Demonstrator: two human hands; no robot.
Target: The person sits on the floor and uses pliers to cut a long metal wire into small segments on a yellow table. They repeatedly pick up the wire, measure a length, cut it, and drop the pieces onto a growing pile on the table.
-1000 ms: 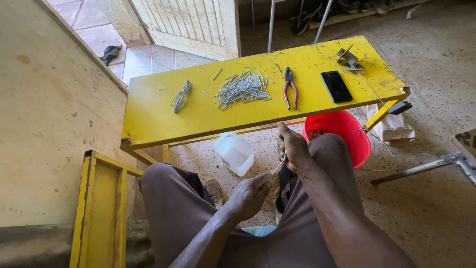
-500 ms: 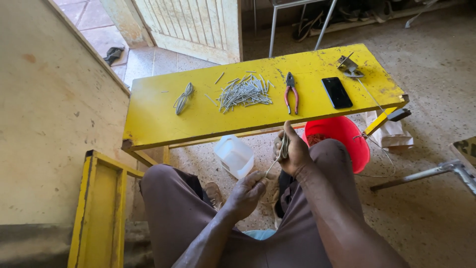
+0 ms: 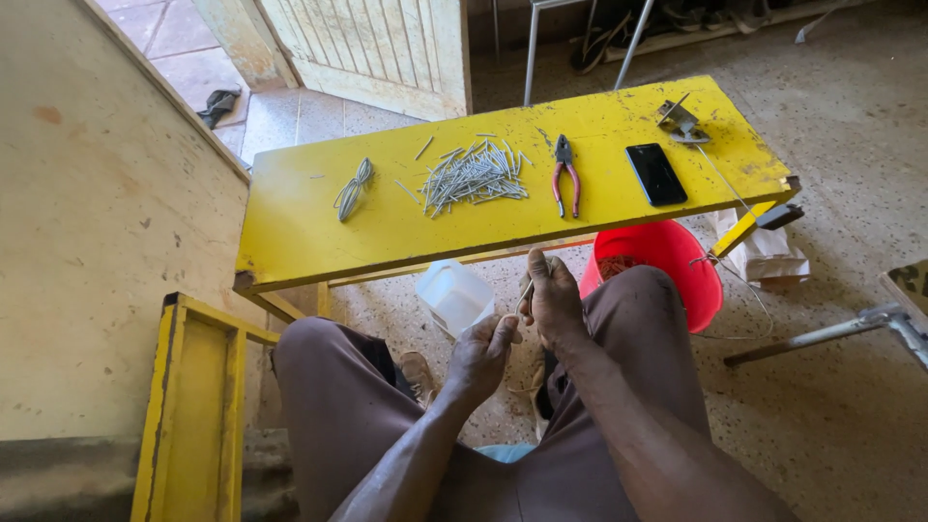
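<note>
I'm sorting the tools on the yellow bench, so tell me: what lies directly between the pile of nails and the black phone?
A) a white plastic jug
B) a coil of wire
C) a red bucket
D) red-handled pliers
D: the red-handled pliers lie on the yellow bench, with the pile of nails on one side of them and the black phone on the other.

Bare yellow is left along the near edge of the desk [image 3: 319,246], while the middle is barred by the nail pile [image 3: 474,176], pliers [image 3: 566,174] and phone [image 3: 655,174], and underneath is crowded by the red bucket [image 3: 677,253] and white jug [image 3: 454,295].
</note>
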